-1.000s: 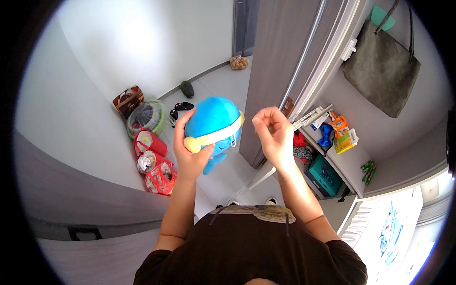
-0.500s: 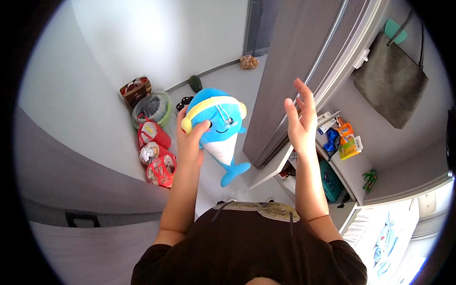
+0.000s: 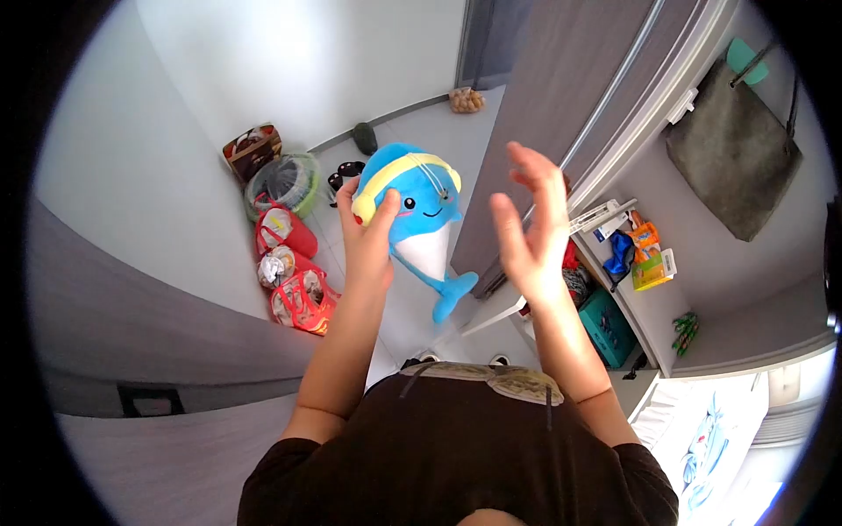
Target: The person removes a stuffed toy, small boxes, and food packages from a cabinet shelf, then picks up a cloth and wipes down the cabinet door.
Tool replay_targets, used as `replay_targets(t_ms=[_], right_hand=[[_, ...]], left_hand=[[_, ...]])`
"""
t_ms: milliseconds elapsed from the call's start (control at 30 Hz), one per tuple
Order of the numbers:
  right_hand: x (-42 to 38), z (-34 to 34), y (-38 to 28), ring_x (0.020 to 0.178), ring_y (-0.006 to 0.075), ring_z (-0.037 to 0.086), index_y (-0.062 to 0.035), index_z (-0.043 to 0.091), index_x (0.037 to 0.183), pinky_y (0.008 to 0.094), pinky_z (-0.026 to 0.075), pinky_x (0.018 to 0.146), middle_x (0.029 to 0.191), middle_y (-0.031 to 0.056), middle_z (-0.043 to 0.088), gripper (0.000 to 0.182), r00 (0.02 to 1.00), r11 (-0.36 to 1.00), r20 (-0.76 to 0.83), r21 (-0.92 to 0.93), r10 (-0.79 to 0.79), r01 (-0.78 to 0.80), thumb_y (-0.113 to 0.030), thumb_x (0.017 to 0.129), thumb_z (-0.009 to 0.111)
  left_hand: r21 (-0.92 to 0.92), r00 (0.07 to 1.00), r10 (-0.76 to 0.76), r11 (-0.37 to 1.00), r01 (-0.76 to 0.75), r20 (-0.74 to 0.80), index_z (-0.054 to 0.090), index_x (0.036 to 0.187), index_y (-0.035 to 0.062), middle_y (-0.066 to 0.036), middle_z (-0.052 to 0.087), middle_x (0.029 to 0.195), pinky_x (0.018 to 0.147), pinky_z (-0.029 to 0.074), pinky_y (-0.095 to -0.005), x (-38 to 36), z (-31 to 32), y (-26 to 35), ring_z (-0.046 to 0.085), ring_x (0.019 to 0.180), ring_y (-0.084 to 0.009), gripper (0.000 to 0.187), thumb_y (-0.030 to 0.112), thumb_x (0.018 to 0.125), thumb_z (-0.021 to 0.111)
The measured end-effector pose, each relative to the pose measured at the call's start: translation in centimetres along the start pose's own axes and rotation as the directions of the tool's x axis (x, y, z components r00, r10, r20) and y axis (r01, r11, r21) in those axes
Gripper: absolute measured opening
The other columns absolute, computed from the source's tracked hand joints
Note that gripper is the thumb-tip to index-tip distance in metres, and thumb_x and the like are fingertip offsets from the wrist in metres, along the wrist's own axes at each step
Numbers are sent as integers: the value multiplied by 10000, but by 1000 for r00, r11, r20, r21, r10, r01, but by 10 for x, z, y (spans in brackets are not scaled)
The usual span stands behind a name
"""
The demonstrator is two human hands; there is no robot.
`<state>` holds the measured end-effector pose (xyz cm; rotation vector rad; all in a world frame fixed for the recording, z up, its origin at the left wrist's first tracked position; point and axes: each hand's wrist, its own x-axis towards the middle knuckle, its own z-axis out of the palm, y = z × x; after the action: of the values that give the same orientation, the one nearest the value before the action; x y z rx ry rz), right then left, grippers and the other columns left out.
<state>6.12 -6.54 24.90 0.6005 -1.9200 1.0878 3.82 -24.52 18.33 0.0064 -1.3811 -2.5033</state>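
A blue plush dolphin [image 3: 425,250] with a white belly and yellow headphones hangs in front of me, its tail pointing down. My left hand [image 3: 370,230] grips it by the side of its head, thumb over the cheek near one headphone cup. Some of those fingers are hidden behind the toy. To the right of the plush, my right hand [image 3: 537,228] is raised with thumb and fingers apart. Nothing is in it, and a gap separates it from the toy.
Red bags [image 3: 303,298], a bin with a clear liner [image 3: 285,184] and a brown bag [image 3: 252,151] line the left wall. At right, a cabinet shelf holds an orange packet [image 3: 645,238] and a yellow box [image 3: 653,270]. A grey tote bag [image 3: 735,153] hangs above.
The plush has moved slightly up and to the right with my left hand, and its face has turned a little. My right hand has shifted left, closer to it, its fingers bending more.
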Motion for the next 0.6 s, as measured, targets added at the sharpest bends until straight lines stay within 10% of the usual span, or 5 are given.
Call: replay_targets(t_ms=[133, 467, 600], right_hand=[[-23, 29, 6, 844, 312, 610, -14, 617, 976, 386, 506, 727, 921, 135, 607, 272, 955, 997, 291, 75, -52, 31, -8, 717, 702], [-42, 49, -2, 665, 227, 595, -26, 674, 919, 327, 515, 607, 799, 90, 571, 211, 974, 974, 155, 128, 167, -187, 22, 719, 723], [-50, 53, 8, 683, 160, 582, -5, 681, 899, 273, 498, 593, 803, 77, 588, 182, 993, 996, 113, 74, 37, -46, 51, 731, 722]], left_hand=[[-3, 999, 28, 1000, -28, -45, 308, 1342, 50, -126, 474, 1229, 923, 442, -351, 1, 6, -5, 503, 1113, -212, 657, 193, 847, 715], [-60, 996, 28, 998, -33, -86, 328, 1264, 66, -116, 486, 1173, 882, 442, -322, -14, 16, 4, 509, 1051, -178, 595, 182, 841, 729], [-74, 996, 10, 997, -17, -92, 329, 1262, 68, -115, 495, 1164, 877, 445, -323, -18, 14, 5, 518, 1036, -178, 590, 177, 841, 728]])
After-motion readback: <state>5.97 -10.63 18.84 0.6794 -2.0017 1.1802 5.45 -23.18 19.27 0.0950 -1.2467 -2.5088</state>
